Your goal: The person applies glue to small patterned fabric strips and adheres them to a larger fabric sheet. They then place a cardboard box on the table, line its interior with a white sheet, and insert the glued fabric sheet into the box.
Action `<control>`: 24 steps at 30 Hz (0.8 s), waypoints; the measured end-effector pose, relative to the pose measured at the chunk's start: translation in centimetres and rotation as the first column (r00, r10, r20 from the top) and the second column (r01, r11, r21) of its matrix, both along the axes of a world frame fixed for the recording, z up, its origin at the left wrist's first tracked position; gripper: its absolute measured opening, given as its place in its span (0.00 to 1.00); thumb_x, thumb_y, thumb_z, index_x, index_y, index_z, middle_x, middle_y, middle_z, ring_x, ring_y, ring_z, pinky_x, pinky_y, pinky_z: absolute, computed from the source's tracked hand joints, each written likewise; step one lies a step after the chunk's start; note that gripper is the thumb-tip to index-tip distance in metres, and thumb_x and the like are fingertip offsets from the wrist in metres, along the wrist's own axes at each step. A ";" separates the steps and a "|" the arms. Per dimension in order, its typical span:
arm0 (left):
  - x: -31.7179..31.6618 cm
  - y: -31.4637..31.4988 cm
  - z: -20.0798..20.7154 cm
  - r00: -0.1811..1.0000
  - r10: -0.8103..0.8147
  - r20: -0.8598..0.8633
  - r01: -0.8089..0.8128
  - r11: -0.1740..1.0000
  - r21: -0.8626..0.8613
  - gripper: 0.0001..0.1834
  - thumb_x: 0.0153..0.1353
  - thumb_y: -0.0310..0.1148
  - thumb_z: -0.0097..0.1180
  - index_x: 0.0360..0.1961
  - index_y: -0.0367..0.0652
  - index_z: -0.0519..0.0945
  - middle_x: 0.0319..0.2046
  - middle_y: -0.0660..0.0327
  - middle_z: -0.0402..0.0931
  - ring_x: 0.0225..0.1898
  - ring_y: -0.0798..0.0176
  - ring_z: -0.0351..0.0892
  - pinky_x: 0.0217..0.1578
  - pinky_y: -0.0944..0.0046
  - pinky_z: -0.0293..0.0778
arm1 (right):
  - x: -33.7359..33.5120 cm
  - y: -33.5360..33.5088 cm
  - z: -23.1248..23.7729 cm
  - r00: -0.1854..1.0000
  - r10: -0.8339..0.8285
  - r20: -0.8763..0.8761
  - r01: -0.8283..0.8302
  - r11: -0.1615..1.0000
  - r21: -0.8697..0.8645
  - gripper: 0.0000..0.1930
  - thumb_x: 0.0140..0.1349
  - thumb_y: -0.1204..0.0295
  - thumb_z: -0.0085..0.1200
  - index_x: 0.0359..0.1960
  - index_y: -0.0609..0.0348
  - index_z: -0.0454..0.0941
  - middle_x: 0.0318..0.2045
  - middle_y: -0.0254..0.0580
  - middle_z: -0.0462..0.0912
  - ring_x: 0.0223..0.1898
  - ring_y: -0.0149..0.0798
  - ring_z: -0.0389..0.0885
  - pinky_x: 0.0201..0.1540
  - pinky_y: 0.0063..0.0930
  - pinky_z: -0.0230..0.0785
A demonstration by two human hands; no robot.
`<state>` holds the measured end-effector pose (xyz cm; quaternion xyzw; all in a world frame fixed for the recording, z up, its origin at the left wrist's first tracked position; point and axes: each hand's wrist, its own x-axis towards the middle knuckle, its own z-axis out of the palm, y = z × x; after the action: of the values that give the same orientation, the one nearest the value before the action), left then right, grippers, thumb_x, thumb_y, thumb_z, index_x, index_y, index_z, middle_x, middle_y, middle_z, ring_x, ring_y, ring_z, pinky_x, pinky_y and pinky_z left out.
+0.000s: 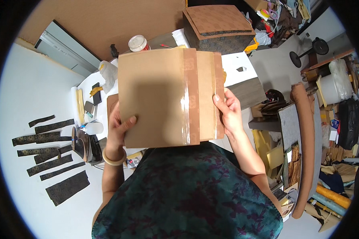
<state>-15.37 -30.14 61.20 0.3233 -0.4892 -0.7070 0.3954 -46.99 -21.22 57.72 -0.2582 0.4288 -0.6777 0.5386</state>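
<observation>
Two tan cardboard panels are held up in front of me, overlapping. The front cardboard panel (155,99) covers most of the rear cardboard panel (206,95), which sticks out at the right. Each has a brown patterned strip along its right edge, with shiny tape beside it. My left hand (119,125) grips the left edge, thumb on the front face and fingers behind. At the right edge, my right hand (229,109) pinches the rear panel, thumb in front. Both hands' fingers are partly hidden behind the panels. A pale bangle (114,158) circles my left wrist.
Behind the panels stands a white table (235,63) with a large patterned box (223,40), a lidded cup (139,43) and a dark phone (96,93). Dark patterned strips (44,137) lie at the left. On the right are a brown roll (303,151) and stacked materials.
</observation>
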 end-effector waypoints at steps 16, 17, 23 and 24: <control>1.6 -6.4 -3.8 0.983 -0.033 0.178 0.075 0.970 -0.233 0.24 0.64 0.42 0.60 0.54 0.33 0.78 0.48 0.56 0.82 0.47 0.58 0.82 0.53 0.59 0.76 | -3.3 3.3 -4.0 0.903 0.269 -0.334 -0.332 0.932 -0.147 0.30 0.72 0.50 0.50 0.65 0.61 0.66 0.56 0.44 0.78 0.57 0.31 0.76 0.59 0.32 0.69; 0.5 -4.6 -3.7 1.000 0.011 0.021 -0.012 0.998 0.060 0.25 0.63 0.39 0.62 0.55 0.33 0.77 0.48 0.56 0.82 0.47 0.59 0.82 0.52 0.61 0.76 | -3.1 2.5 -3.0 0.967 0.238 -0.094 -0.252 0.948 -0.193 0.38 0.73 0.42 0.44 0.71 0.60 0.62 0.64 0.48 0.73 0.63 0.35 0.73 0.64 0.36 0.67; -1.6 1.3 -5.9 0.973 -0.208 -0.101 0.231 0.904 0.359 0.30 0.59 0.29 0.65 0.62 0.33 0.71 0.49 0.58 0.81 0.49 0.64 0.81 0.51 0.64 0.76 | -6.0 -2.9 -1.8 0.957 0.162 0.239 -0.218 0.949 0.229 0.26 0.71 0.57 0.56 0.60 0.65 0.71 0.51 0.44 0.83 0.51 0.37 0.84 0.52 0.32 0.79; -1.2 2.2 -7.0 0.961 -0.251 -0.119 0.277 0.889 0.364 0.31 0.58 0.26 0.65 0.63 0.34 0.71 0.51 0.58 0.81 0.51 0.64 0.81 0.52 0.63 0.76 | -6.1 -2.6 -2.8 0.973 0.169 0.158 -0.203 0.952 0.229 0.25 0.71 0.58 0.56 0.61 0.65 0.71 0.51 0.44 0.83 0.51 0.36 0.84 0.52 0.32 0.79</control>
<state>-16.54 -27.94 54.23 0.2990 -0.3697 -0.8456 0.2427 -53.06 -23.83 54.96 -0.1824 0.4447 -0.5820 0.6559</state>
